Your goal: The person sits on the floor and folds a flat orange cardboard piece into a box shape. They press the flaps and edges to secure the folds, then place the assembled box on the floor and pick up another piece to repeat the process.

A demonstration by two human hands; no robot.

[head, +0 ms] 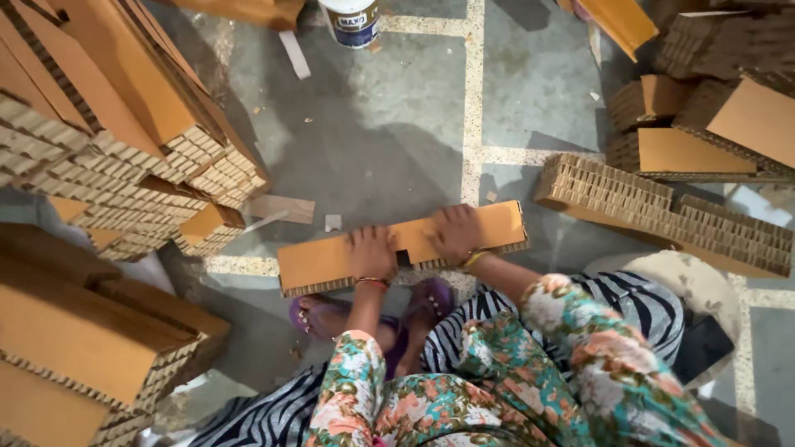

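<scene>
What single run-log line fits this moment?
left hand pressing cardboard strip | right hand pressing same strip | strip on floor | stacks around

Honeycomb cardboard stacks (124,124) at 10 o'clock; more blocks (704,124) at 2 o'clock. White plastic tub (351,21) at 12 o'clock. Long honeycomb slab (662,211) at 3 o'clock on grey floor (397,108).

Left hand (372,252) and right hand (454,234) press down flat, side by side.
</scene>
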